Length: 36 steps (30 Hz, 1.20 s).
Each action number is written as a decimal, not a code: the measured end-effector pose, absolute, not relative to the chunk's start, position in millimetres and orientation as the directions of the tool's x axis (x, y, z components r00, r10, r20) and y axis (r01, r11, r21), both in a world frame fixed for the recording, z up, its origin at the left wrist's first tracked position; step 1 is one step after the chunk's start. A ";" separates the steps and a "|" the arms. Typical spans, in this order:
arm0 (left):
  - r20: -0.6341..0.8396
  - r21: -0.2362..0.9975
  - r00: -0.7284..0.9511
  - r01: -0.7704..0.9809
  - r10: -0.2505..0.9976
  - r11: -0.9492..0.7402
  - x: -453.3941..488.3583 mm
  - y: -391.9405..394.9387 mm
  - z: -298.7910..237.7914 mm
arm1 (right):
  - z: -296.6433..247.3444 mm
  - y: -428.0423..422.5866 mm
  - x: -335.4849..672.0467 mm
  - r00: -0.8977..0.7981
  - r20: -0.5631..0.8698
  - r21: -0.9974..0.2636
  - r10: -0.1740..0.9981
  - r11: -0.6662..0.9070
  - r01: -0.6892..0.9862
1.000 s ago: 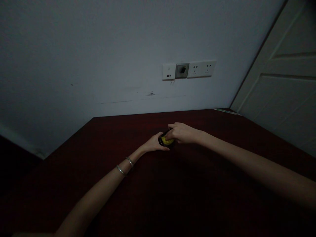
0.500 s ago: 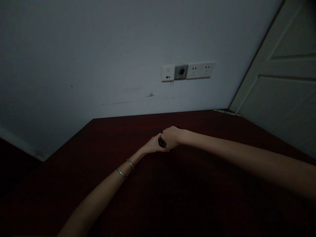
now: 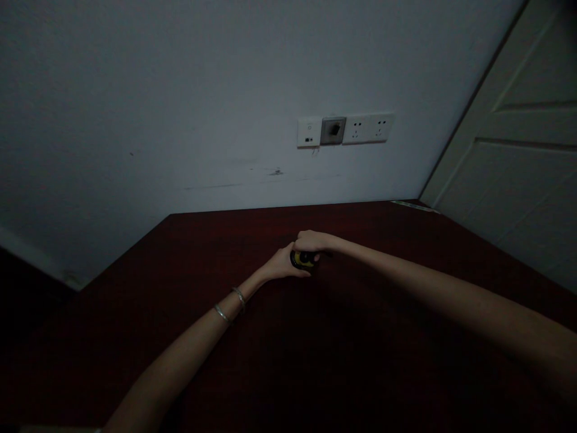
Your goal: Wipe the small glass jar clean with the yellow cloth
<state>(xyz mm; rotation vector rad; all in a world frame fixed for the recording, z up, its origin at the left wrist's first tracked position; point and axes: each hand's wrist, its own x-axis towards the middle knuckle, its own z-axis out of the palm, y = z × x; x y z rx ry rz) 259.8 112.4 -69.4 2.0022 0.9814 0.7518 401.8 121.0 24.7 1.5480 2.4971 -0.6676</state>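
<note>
In the head view, a small round dark container (image 3: 296, 261) with a black rim and yellow on its top stands at the middle of the dark red table. My left hand (image 3: 282, 263) wraps around its left and near side, thumb and fingers closed on it. Over the top of the container my right hand (image 3: 311, 242) is closed in a fist. A thin dark tool (image 3: 329, 254) pokes out below and to the right of that fist; most of it is hidden by the fingers, and its kind cannot be told. Two silver bangles (image 3: 229, 305) circle my left wrist.
The dark red table (image 3: 216, 234) meets a pale wall (image 3: 202, 108) at its far edge. Sockets and a switch panel (image 3: 345, 130) sit on the wall. A white panelled door (image 3: 518, 162) stands at the right, with a thin patterned strip (image 3: 412, 206) near the corner.
My right hand has shifted slightly up and left and turned, uncovering the container's yellow top. The dark tool end now shows lower beside the fist. My left hand has stayed put.
</note>
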 end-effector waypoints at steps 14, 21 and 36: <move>0.182 0.839 0.566 0.337 0.804 -0.428 259.7 106.0 -63.3 | 78.3 105.8 458.1 -0.727 0.046 -0.120 0.685 0.727 0.677; 0.153 0.808 0.541 0.414 0.827 -0.420 258.8 104.7 -60.3 | 43.4 83.0 465.0 -0.968 -0.027 0.265 0.251 0.935 0.235; 0.131 0.772 0.535 0.473 0.835 -0.425 258.5 107.5 -61.1 | 13.7 103.0 462.9 -0.984 -0.058 0.423 0.169 0.897 0.130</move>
